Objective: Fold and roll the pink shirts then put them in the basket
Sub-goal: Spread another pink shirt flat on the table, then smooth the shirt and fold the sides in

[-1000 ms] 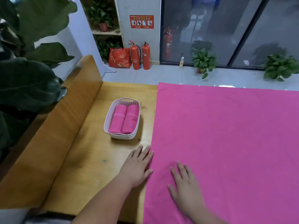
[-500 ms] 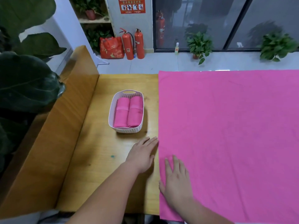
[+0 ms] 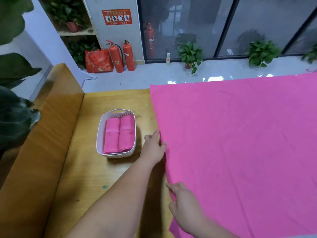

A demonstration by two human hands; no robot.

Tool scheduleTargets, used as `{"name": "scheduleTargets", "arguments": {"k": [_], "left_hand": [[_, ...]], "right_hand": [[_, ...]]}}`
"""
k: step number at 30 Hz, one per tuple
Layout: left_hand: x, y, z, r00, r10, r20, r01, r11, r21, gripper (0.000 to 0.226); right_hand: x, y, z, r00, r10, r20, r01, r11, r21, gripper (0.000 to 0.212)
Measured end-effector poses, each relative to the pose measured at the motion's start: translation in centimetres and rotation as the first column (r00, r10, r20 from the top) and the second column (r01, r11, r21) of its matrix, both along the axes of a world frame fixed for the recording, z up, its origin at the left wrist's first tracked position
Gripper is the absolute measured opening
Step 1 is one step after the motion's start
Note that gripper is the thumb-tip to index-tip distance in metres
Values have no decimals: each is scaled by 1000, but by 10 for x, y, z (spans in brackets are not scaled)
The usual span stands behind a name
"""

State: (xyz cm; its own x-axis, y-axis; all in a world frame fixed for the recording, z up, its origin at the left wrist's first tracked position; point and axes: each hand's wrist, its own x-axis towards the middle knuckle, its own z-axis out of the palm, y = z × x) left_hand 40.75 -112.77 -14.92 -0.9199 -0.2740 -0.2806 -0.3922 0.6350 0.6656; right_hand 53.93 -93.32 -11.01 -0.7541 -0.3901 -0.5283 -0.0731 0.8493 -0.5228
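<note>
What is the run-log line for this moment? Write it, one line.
step: pre-fold | left hand: grips left edge of pink cloth | right hand: grips same edge, nearer | basket: two pink rolls inside

Left arm: bare forearm runs from the bottom centre up to mid-frame.
Left hand (image 3: 153, 149): centre of frame, thumb on top of the pink shirt (image 3: 240, 152) edge, pinching it, index finger stretched upward.
Right arm: comes in at the bottom, right of centre.
Right hand (image 3: 185, 203): lower centre, below the left hand, knuckles up, fingers curled round the same edge.
</note>
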Motion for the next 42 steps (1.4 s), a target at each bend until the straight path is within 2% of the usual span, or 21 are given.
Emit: {"name": "scheduleTargets", "arguments": {"k": [3,5,9,16,19,21,25,30,34,40,42], "left_hand": [[-39,2,14,995,-56,80,62,995,-75,77],[-60,0,21,995,-87,55,91,993,-74,79],[-86,-10,28,990,-129,52,133,988,-84,63],[-78,-34,39,990,-48,133,41,997,62,46],[-73,-45,47,993,-4,117,-2,999,50,50],[-71,-46,60,996,23,81,-26,999,41,45],[-72,-30,100,997,81,3,-81,992,99,49],[-77,16,152,993,100,-69,-84,974,209,17],[-86,63,188,993,80,-86,-54,960,274,17],[-107,143,226,994,47,-102,-23,973,230,72],[-109,176,243,991,22,-133,5,980,200,76]], "right_hand": [[-10,7,21,1000,-11,-14,11,1000,18,81],[-15,10,33,999,1,-40,1,999,48,82],[-19,11,53,998,21,-57,-18,998,57,82],[-13,-7,67,984,175,27,-176,982,64,86],[-14,-9,53,970,240,38,-241,969,50,89],[-17,-5,51,965,262,28,-263,964,45,91],[-22,19,96,968,234,-88,-232,972,25,88],[-30,75,134,959,117,-257,-120,993,5,75],[-41,129,158,910,58,-411,-45,998,40,76],[-58,212,185,855,-117,-506,78,992,-99,74],[-62,239,197,838,-166,-521,109,984,-138,72]]}}
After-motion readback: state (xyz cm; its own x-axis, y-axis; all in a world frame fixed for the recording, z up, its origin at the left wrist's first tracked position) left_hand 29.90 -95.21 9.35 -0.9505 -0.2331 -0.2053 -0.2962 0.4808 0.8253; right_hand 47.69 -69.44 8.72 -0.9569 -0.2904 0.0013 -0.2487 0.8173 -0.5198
